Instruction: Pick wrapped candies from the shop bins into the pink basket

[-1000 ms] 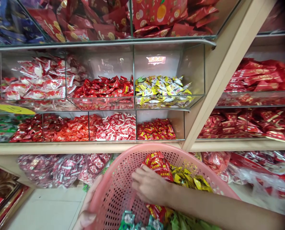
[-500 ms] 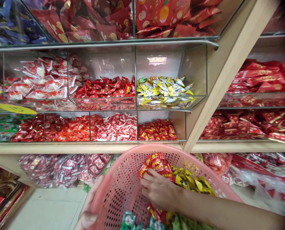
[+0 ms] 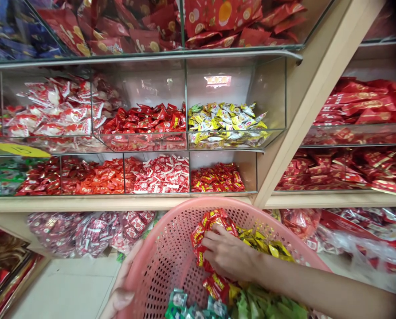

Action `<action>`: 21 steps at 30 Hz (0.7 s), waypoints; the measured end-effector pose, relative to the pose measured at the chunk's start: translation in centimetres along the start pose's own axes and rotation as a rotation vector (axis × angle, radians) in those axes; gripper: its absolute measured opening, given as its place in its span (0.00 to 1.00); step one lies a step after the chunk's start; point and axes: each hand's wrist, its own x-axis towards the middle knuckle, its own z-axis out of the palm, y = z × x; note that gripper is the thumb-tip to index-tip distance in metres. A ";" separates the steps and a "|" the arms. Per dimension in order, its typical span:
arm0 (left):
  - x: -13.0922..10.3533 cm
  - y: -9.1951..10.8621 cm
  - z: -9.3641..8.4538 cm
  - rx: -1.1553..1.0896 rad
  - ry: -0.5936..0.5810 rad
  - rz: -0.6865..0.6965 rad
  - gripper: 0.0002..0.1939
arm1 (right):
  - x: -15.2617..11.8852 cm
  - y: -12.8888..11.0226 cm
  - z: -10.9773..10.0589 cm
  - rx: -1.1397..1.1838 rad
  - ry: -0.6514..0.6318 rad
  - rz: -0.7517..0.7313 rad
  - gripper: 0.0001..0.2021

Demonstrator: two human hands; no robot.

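Note:
My left hand [image 3: 122, 290] is closed on the left side of a pink perforated plastic basket [image 3: 138, 266], its thumb over the rim. Inside the basket, my right hand [image 3: 229, 256] curls its fingers over a cluster of red wrapped candies [image 3: 214, 218] with yellow lettering. Its fingertips are partly hidden among them. More of these red candies lie just below the hand. Yellow wrapped candies [image 3: 262, 243] rest behind my right wrist. At the bottom are teal-green packets [image 3: 178, 302] and light green wrapped candies [image 3: 260, 303], partly covered by my forearm.
Glass-fronted shelf bins ahead hold red candies [image 3: 217, 178], red-and-white candies [image 3: 162, 173] and yellow-white candies [image 3: 227, 118]. A slanted wooden post [image 3: 314, 110] divides the shelves. Under the ledge [image 3: 84, 203] lie plastic bags of candy [image 3: 96, 235] beside the tiled floor [image 3: 68, 283].
My right hand has shifted slightly right within the basket, and the red candies beneath it sit more spread out, with more showing below the fingers. My left hand keeps its hold.

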 end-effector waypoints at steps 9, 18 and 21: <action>0.1 0.1 0.1 0.005 -0.014 0.008 0.17 | 0.3 -0.5 0.7 0.007 -0.029 -0.019 0.10; 0.3 0.1 0.2 -0.019 -0.044 0.022 0.17 | 0.8 -0.8 1.5 0.030 0.032 -0.049 0.10; 0.1 0.1 0.2 -0.022 -0.045 0.025 0.17 | 0.9 -0.7 1.6 0.028 0.032 -0.053 0.10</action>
